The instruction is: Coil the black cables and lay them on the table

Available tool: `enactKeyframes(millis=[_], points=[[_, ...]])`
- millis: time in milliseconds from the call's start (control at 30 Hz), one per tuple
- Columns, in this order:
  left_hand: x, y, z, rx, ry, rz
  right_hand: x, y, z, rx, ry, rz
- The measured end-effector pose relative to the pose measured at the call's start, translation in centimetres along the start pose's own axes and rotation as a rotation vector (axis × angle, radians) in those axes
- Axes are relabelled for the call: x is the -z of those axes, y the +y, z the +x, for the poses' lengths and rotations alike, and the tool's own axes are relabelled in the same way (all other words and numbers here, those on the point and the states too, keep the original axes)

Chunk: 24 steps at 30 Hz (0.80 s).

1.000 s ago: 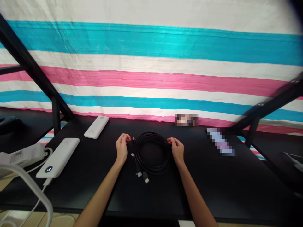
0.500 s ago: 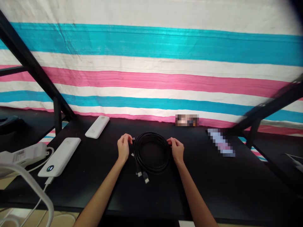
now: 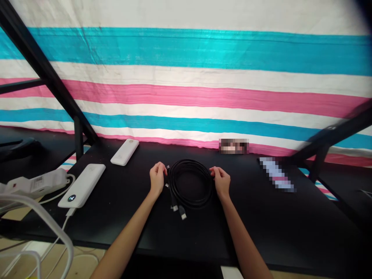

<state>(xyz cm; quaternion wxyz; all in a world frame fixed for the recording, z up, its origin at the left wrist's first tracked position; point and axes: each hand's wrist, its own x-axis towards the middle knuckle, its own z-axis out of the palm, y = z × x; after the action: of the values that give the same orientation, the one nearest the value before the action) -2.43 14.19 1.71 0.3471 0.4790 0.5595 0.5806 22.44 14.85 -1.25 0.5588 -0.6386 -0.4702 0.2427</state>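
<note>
A coiled black USB cable (image 3: 207,197) lies on the black table in front of me, several loops thick. Its metal-tipped plugs (image 3: 183,215) stick out toward me at the lower left of the coil. At the coil's left edge, my left hand (image 3: 157,179) is closed, thumb and fingers pinched by the loops near a small light-coloured tag or tie. My right hand (image 3: 221,181) pinches at the opposite edge, its fingertips against the outer loops. What exactly sits between the fingertips is partly hidden on both sides.
Two white power banks, one farther back (image 3: 124,152) and one nearer with a lit display (image 3: 83,186), lie left, the nearer with a cable plugged in. A white power strip (image 3: 37,184) is at far left. A pixelated flat object (image 3: 277,174) lies right. Black frame bars (image 3: 58,89) flank a striped sheet.
The view has shifted slightly, so everything sits a little farther right and higher. The left fingers look drawn closer together; the coil stays in place on the table.
</note>
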Motion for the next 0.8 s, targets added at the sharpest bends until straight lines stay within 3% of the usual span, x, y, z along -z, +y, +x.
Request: enactKeyframes(millis=[333, 800], points=[[0.3, -0.8, 0.8, 0.104, 0.081, 0.052, -0.4, 0.5, 0.2, -0.021, 0.048, 0.140], [0.4, -0.9, 0.7, 0.096, 0.086, 0.109, -0.6, 0.3, -0.1, -0.043, 0.046, 0.147]])
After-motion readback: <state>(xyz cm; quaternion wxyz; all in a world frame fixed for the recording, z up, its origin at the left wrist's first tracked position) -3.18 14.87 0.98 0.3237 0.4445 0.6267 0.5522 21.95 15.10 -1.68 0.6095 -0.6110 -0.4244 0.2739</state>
